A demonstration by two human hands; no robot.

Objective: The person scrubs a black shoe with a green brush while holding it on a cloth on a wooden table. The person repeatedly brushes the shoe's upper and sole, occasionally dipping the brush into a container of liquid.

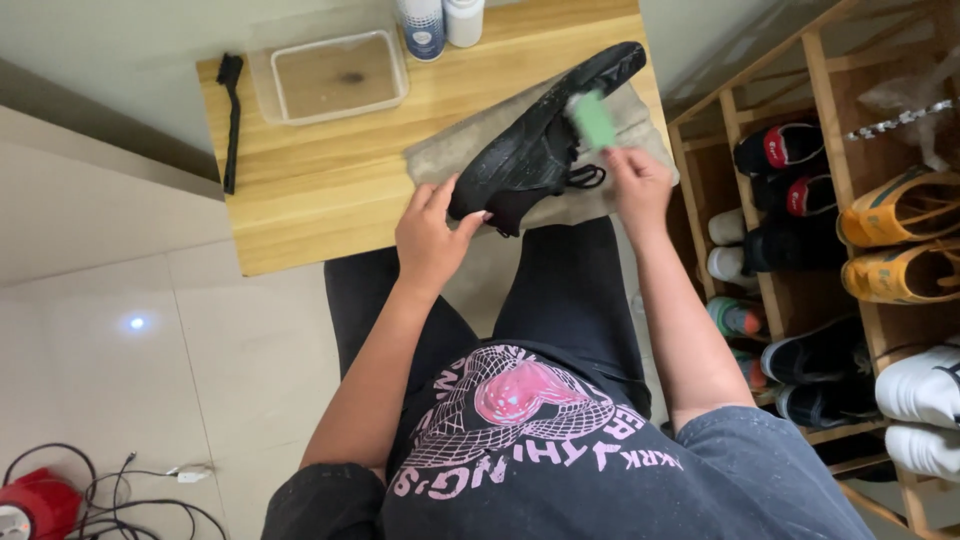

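A dark T-shirt (560, 440) with a pink print fills the bottom of the view, above black trousers (560, 290). From it both bare forearms reach up to a small wooden table (320, 190).

The left hand (430, 235) closes around the heel end of a black shoe (540, 135), fingers curled on its rim, near the table's front edge. The right hand (638, 185) grips a small green brush (594, 120), blurred, its head touching the shoe's side near the laces.

The shoe lies tilted on a grey cloth (470, 145) spread over the table's right half, reaching the right edge. Its long axis runs diagonally: heel toward the front edge, toe toward the far right corner. Its surface looks wet and speckled.

At the far edge sits a clear rectangular plastic tub (330, 75) of murky water, with two round bottles (440, 22) just beside it. A long black brush (231, 120) lies along the left edge.

To the right stands a wooden shoe rack (760, 110) holding black, white and orange shoes. On the pale tiled floor (120, 280), at the lower left, cables (130, 495) trail from a red device (35, 505).
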